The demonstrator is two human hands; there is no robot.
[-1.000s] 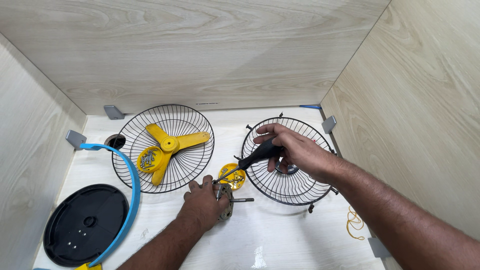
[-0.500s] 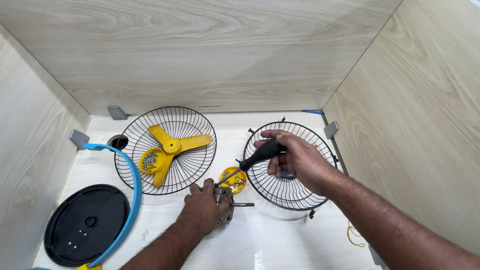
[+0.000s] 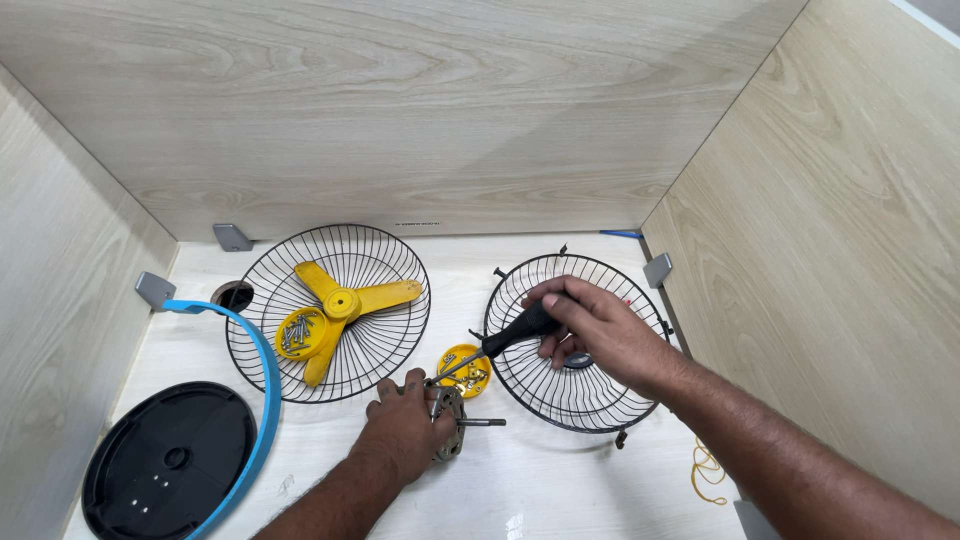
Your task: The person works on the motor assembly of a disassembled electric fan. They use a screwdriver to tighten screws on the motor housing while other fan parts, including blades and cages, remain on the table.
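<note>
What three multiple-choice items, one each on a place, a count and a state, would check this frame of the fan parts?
1. Where does the yellow fan blade lie?
A. inside the left wire grille
B. on the black round base
C. under the right hand

2. How many wire grilles are on the table?
A. one
B. two
C. three

3. What is the right hand doing?
A. resting empty
B. gripping a black-handled screwdriver
C. lifting the blue ring

Answers:
1 A, the blade sits within that grille's rim.
2 B, the left one and the right wire grille.
3 B, its fingers wrap the handle while the tip points at the metal part under the left hand.
</note>
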